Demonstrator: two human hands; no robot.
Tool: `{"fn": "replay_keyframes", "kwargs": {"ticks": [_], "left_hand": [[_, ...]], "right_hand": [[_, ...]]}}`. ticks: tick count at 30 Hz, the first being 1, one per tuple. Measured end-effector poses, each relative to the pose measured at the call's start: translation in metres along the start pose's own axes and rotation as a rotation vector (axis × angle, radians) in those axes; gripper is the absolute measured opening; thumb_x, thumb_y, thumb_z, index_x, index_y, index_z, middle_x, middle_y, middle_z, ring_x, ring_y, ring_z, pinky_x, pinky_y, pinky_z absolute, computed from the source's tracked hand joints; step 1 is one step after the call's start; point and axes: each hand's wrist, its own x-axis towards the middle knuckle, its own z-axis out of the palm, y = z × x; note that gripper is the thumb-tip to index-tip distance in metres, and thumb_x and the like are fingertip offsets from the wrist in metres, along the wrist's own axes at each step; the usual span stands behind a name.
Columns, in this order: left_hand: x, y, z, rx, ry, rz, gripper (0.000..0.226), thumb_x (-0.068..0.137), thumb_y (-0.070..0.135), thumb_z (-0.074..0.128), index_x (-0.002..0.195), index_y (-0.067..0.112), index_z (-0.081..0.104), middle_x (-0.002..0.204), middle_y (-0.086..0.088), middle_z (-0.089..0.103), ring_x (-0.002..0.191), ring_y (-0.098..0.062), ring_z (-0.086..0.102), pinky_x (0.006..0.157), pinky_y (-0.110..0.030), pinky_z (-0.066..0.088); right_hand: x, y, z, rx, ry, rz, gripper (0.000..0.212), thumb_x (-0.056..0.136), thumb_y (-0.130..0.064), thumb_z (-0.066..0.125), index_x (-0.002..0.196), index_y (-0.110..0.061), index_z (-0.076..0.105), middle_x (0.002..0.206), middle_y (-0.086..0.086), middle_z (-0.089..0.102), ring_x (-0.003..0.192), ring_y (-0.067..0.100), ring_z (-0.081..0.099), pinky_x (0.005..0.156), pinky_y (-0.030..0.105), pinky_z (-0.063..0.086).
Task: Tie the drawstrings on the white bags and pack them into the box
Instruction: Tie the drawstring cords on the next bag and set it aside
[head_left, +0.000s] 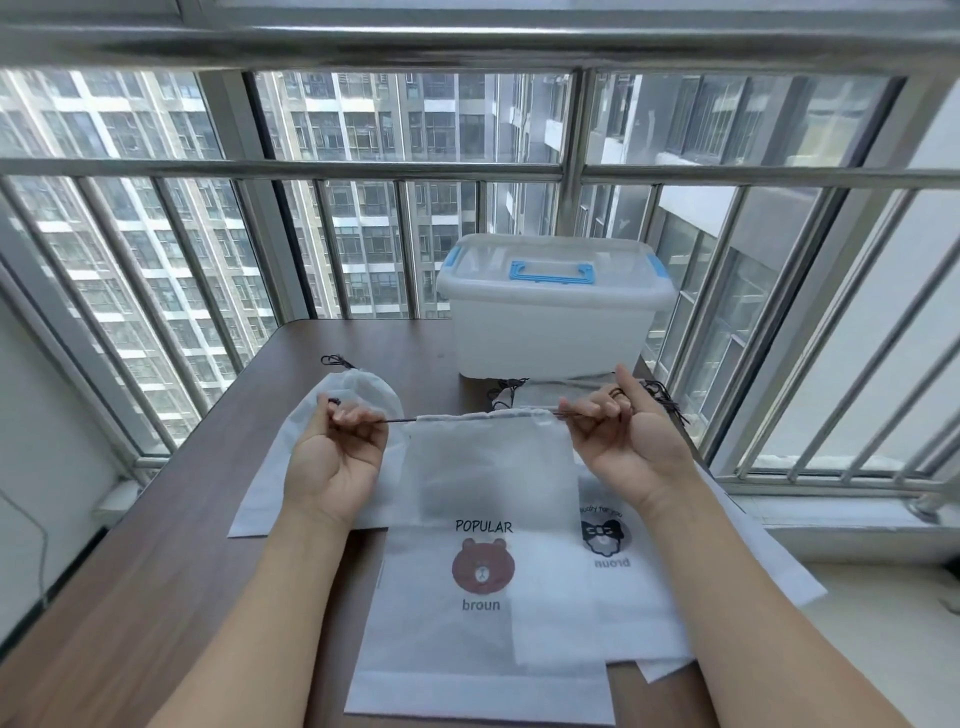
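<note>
A white drawstring bag printed with a brown bear and the words "POPULAR broun" lies in front of me on the brown table. My left hand pinches the dark drawstring at the bag's left top corner. At the right top corner, my right hand grips the other end of the cord, which is stretched taut and gathers the bag's mouth. A translucent plastic box with a blue handle and its lid on stands at the table's far edge.
Another white bag lies to the left under my left hand. More white bags, one with a black bow print, are stacked on the right under the held bag. Window bars stand behind the table.
</note>
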Motion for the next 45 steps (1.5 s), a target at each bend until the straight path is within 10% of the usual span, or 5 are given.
{"fn": "replay_keyframes", "kwargs": {"ticks": [6,22,31,40,45], "left_hand": [[0.010,0.023,-0.004,0.112,0.099,0.117,0.037,0.101,0.028,0.049,0.066,0.018,0.043,0.053,0.007,0.034,0.041,-0.007,0.030,0.043,-0.017,0.033],[0.004,0.050,-0.002,0.127,0.055,0.263,0.034,0.098,0.034,0.051,0.070,0.016,0.053,0.061,0.007,0.047,0.049,-0.005,0.045,0.051,-0.014,0.041],[-0.033,-0.034,0.015,1.083,-0.341,0.175,0.052,0.090,0.001,0.061,0.134,0.028,0.057,0.127,0.011,0.064,0.090,-0.015,0.055,0.079,-0.024,0.049],[-0.027,-0.035,0.007,1.347,0.005,0.117,0.116,0.058,0.056,0.090,0.151,0.031,0.024,0.153,0.000,0.037,0.142,-0.021,0.038,0.115,-0.040,0.034],[-0.031,-0.033,0.007,1.794,-0.119,1.045,0.046,0.073,0.049,0.080,0.106,0.020,0.066,0.117,0.002,0.057,0.110,-0.016,0.055,0.089,-0.022,0.044]], "right_hand": [[0.006,-0.012,-0.006,-0.010,0.088,-0.019,0.046,0.089,-0.022,0.061,0.054,-0.020,0.031,0.051,-0.005,0.023,0.042,0.012,0.022,0.044,0.022,0.029],[0.003,-0.027,-0.013,-0.186,0.156,-0.237,0.032,0.095,-0.031,0.063,0.071,-0.020,0.046,0.056,-0.007,0.024,0.045,0.007,0.021,0.041,0.017,0.024],[-0.006,0.066,0.004,-1.684,-0.084,-0.496,0.060,0.069,-0.030,0.092,0.124,-0.021,0.068,0.114,-0.012,0.068,0.103,0.003,0.062,0.086,0.005,0.040],[-0.020,0.047,0.014,-1.197,-0.058,-0.098,0.034,0.065,0.005,0.088,0.094,-0.007,0.075,0.096,0.016,0.074,0.076,0.021,0.067,0.073,0.035,0.057],[-0.018,0.047,0.012,-1.238,-0.038,-0.154,0.035,0.065,0.008,0.086,0.093,-0.012,0.076,0.095,0.007,0.068,0.077,0.014,0.064,0.068,0.026,0.054]]}}
